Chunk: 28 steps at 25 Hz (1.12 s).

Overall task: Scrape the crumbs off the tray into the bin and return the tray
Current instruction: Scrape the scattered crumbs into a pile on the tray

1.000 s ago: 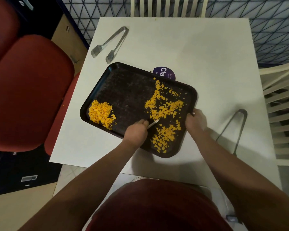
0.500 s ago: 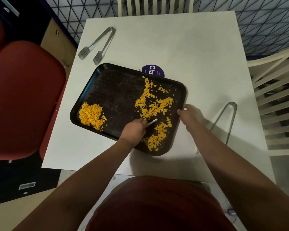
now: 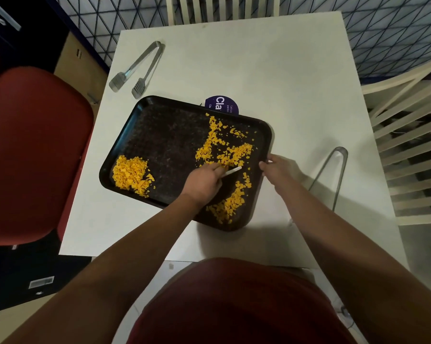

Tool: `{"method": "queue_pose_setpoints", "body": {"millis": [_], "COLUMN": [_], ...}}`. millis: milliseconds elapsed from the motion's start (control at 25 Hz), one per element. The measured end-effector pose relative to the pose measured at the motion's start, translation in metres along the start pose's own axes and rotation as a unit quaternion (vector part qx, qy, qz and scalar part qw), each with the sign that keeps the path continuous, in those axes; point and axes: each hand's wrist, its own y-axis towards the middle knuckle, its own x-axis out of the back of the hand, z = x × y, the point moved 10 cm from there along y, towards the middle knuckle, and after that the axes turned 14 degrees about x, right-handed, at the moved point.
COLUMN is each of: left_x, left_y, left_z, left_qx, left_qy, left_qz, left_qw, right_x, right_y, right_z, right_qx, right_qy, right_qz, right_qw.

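Now our left hand (image 3: 204,181) grips the scraper (image 3: 231,171); right-hand fingers (image 3: 267,163) pinch the tray (image 3: 125,137) rim. We should sweep scattered crumbs (image 3: 224,151) leftward, blade flat, tray steadied.

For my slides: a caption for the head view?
Left hand scrapes orange crumbs with a white scraper; right hand steadies the black tray.

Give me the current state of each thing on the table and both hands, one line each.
Tray: flat on table, crumbs still on it.
Crumbs: one heap at left, rest scattered at right.
Left hand: holds a thin white scraper.
Right hand: grips tray's right edge.
Tongs: lying open.
Second tongs: lying untouched.
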Motion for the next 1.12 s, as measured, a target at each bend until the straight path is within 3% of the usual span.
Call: {"method": "queue_pose_setpoints", "body": {"millis": [160,320,440,520,640,720,800,960,1040,1120], "left_x": [-0.022,-0.031,-0.024,-0.018,-0.012,-0.017,-0.021,-0.029,-0.026,-0.021], "left_y": [0.004,-0.017,-0.034,-0.030,-0.012,-0.006,-0.008,-0.024,-0.032,-0.034], "left_z": [-0.014,-0.012,-0.007,0.004,0.021,0.022,0.013,-0.003,-0.003,0.000], "left_qx": [-0.016,-0.104,-0.188,-0.155,0.013,0.062,0.056,-0.064,-0.113,-0.086], "left_qy": [0.007,0.036,0.050,0.037,-0.008,-0.022,-0.032,0.026,0.031,0.011], "left_qz": [0.045,0.070,0.037,0.000,-0.001,0.014,0.030,0.082,0.068,0.048], "left_qw": [0.999,0.991,0.980,0.987,1.000,0.998,0.997,0.994,0.991,0.995], "right_x": [-0.004,-0.006,-0.006,-0.005,-0.006,-0.005,-0.004,-0.005,-0.004,-0.003], "right_y": [0.004,0.008,0.009,0.010,0.011,0.010,0.010,0.009,0.009,0.009], "right_z": [-0.005,-0.010,-0.012,-0.012,-0.012,-0.011,-0.011,-0.010,-0.009,-0.008], "right_qx": [-0.010,-0.008,-0.006,-0.003,0.004,0.006,0.010,0.020,0.023,0.031], "right_qy": [0.013,0.010,0.009,0.005,0.004,0.004,0.008,-0.011,-0.023,-0.032], "right_qz": [0.022,0.025,0.023,0.021,0.020,0.018,0.014,0.019,0.020,0.019], "right_qw": [1.000,1.000,1.000,1.000,1.000,1.000,1.000,1.000,0.999,0.999]}}
